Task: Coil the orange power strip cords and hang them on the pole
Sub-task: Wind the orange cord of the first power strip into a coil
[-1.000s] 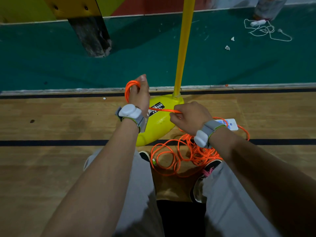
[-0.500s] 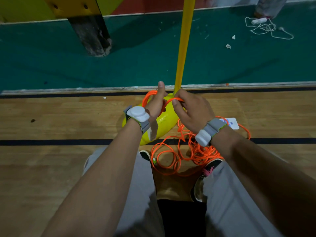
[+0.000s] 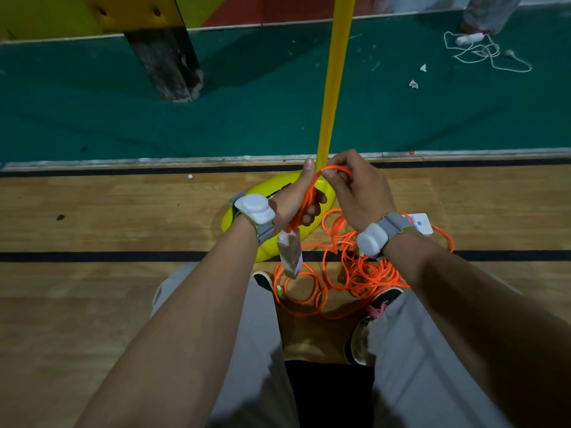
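Our left hand (image 3: 287, 203) curls its fingers round loops of orange cord (image 3: 309, 193); our right hand (image 3: 363, 196) pinches the strand beside the pole (image 3: 333, 75). The rest lies tangled on the floor (image 3: 123, 217).

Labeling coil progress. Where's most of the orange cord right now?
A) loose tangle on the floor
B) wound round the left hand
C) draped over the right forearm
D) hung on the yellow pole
A: only a few loops sit in the left hand, pinched at the top by the right hand. Most of the orange cord lies tangled on the wood floor by the shoes, with none on the yellow pole.
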Tool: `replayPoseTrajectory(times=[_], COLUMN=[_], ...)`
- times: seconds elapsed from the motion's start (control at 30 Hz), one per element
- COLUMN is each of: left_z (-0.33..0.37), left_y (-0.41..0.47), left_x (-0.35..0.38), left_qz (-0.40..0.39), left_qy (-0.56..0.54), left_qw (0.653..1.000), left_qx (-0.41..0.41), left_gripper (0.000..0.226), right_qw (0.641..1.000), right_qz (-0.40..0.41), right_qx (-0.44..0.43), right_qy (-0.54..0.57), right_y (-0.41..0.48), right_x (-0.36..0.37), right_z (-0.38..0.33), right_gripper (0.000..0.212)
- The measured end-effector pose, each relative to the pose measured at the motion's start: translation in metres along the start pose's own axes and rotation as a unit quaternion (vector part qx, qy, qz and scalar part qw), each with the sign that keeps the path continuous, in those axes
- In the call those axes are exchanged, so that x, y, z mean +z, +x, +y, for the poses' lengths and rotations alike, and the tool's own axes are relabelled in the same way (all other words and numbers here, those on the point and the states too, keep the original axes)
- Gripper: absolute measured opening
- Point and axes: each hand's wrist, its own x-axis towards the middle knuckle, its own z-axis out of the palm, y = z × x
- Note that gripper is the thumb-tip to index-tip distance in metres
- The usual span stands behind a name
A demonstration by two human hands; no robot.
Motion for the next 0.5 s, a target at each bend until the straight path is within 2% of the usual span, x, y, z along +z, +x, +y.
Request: replayPoseTrajectory(times=[0.13, 0.37, 0.5], left_z=[-0.001, 0.003, 0.004], left_y=[-0.001, -0.006, -0.007], left_x=[-0.001, -0.005, -0.004], left_qz=[-0.025, 0.000, 0.017], left_qy=[0.022, 0.079, 0.083], left_qw=[0.999, 0.997, 0.995], left_qx=[-0.011, 0.023, 0.048], left_gripper=[0.077, 0.068, 0.066], right_qw=[1.000, 0.998, 0.994], right_qz=[-0.020, -0.055, -0.089], right_qx=[-0.007, 0.011, 0.028], right_qy=[0.020, 0.041, 0.051], right_y=[0.002, 0.002, 0.002], right_x=[0.004, 0.009, 0.010], right_z=[0.007, 0.014, 0.014], right_gripper=[0.013, 0.016, 0.025])
